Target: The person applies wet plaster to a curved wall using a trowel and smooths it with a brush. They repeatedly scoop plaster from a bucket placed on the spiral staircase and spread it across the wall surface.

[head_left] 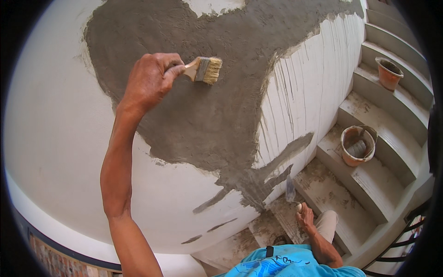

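My left hand (pixel 150 78) is raised against the wall, fingers closed round the wooden handle of a flat paintbrush (pixel 207 70). The pale bristles point right and lie over a patch of grey wet-looking cement plaster (pixel 207 120); whether they touch it I cannot tell. Low down near my knee, my right hand (pixel 305 218) grips the light handle of a small trowel (pixel 290 190), its blade pointing up towards the foot of the wall. Plaster spreads widely over the white wall (pixel 60 124), with ragged edges and thin drips on the right.
Concrete stairs (pixel 378 184) curve up along the right, spotted with dirt. A bucket (pixel 358 145) with a grey roundish thing inside stands on one step. Higher up is a smaller orange bucket (pixel 390 73). Dark railing bars (pixel 401 242) run at the lower right.
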Action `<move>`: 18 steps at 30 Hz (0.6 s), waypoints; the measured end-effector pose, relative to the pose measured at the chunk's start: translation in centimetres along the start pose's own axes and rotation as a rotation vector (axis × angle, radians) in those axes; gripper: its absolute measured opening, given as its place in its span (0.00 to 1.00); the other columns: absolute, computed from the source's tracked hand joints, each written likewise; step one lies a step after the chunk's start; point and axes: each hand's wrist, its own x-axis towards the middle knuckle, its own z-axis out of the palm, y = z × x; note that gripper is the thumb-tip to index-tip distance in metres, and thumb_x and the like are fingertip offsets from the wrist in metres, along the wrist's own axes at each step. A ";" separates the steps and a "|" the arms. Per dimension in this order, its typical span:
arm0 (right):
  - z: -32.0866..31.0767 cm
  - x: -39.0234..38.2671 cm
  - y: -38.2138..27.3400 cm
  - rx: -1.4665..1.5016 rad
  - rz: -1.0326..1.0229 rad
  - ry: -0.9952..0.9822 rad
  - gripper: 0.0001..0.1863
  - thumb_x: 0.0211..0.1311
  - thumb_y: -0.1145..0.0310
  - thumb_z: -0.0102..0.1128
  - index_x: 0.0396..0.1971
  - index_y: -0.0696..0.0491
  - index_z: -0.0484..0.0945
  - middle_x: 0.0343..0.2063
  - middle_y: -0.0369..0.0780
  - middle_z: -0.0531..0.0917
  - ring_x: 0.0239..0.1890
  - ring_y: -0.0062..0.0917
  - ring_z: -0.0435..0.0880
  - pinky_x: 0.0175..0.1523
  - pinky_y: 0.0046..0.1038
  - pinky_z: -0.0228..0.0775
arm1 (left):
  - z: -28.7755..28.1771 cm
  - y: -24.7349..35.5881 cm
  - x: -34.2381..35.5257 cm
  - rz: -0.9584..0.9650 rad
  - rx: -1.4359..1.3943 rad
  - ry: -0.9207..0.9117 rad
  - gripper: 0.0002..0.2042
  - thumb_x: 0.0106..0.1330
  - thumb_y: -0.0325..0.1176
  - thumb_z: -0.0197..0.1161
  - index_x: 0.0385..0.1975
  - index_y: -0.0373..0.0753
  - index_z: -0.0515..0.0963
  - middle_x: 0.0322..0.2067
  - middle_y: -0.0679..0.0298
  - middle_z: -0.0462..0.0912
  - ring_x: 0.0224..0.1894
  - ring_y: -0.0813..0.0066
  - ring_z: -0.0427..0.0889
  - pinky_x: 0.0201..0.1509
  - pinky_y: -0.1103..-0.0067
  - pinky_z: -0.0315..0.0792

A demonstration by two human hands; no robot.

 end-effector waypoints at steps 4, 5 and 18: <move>-0.5 0.0 -0.2 -0.023 0.026 0.023 0.14 0.47 0.71 0.59 0.31 0.57 0.65 0.24 0.54 0.76 0.28 0.51 0.75 0.35 0.43 0.68 | -0.4 -1.0 0.2 0.074 -0.032 0.381 0.09 0.71 0.35 0.62 0.38 0.38 0.85 0.19 0.63 0.78 0.23 0.78 0.73 0.29 0.74 0.69; -0.6 0.0 -0.2 -0.032 0.012 0.033 0.14 0.47 0.71 0.60 0.31 0.57 0.65 0.24 0.54 0.76 0.28 0.51 0.75 0.35 0.43 0.68 | -0.6 -1.0 0.0 0.111 -0.036 0.443 0.08 0.71 0.35 0.62 0.37 0.39 0.85 0.18 0.63 0.77 0.20 0.77 0.72 0.27 0.74 0.68; -0.6 -0.1 -0.2 -0.043 0.036 0.016 0.16 0.47 0.70 0.61 0.35 0.59 0.69 0.28 0.56 0.79 0.33 0.55 0.80 0.39 0.45 0.71 | 0.8 -0.9 0.4 0.306 0.222 0.532 0.07 0.69 0.33 0.63 0.35 0.37 0.83 0.21 0.58 0.81 0.22 0.66 0.78 0.29 0.69 0.70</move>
